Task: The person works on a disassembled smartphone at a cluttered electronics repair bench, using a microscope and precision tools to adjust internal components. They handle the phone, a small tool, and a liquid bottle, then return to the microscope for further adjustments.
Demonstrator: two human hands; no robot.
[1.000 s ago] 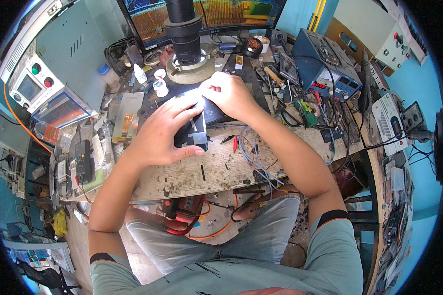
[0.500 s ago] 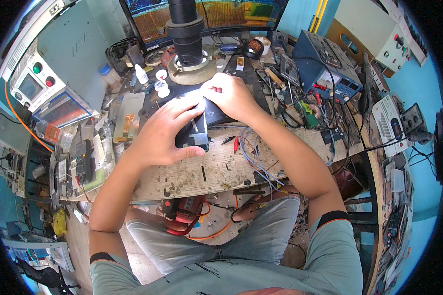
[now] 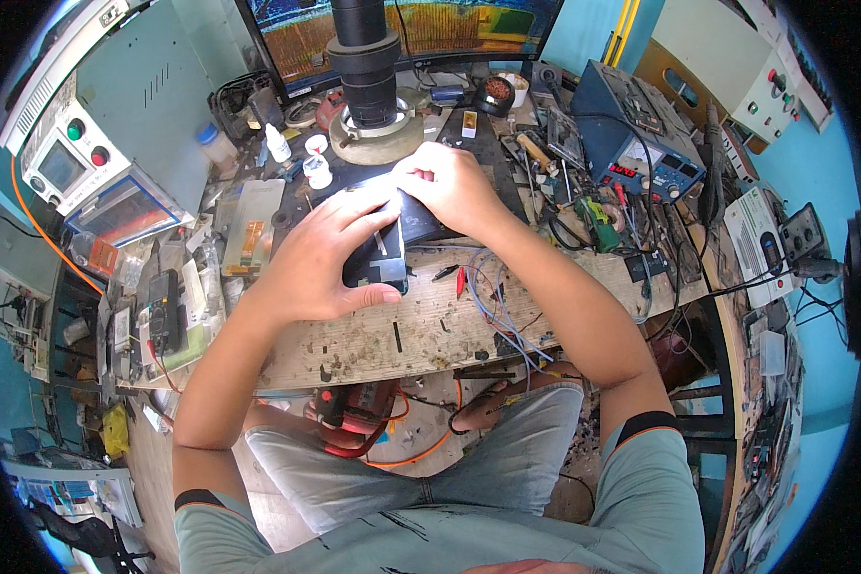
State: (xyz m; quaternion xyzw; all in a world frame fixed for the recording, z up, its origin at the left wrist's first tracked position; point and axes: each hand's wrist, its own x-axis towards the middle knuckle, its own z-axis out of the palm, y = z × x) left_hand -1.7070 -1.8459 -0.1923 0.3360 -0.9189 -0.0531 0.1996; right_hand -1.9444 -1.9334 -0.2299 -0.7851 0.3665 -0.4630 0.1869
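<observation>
My left hand lies over a dark, flat phone screen, thumb on its near end and fingers reaching across its far part, holding it at the bench edge. A pale strip and a greyish patch show on its surface. Across from it, my right hand is closed in a pinch at the screen's far end, close to my left fingertips. Whatever the pinch holds is hidden by glare and the fingers. A second dark, flat piece lies beneath my right hand. Both hands are under the lamp-lit microscope.
Behind the hands stand a monitor, a white dropper bottle and a small white jar. At right are a blue power supply and loose tools. Thin cables with a red clip cross the wooden bench.
Both hands keep nearly the same place and grip. The whole view has shifted very slightly.
</observation>
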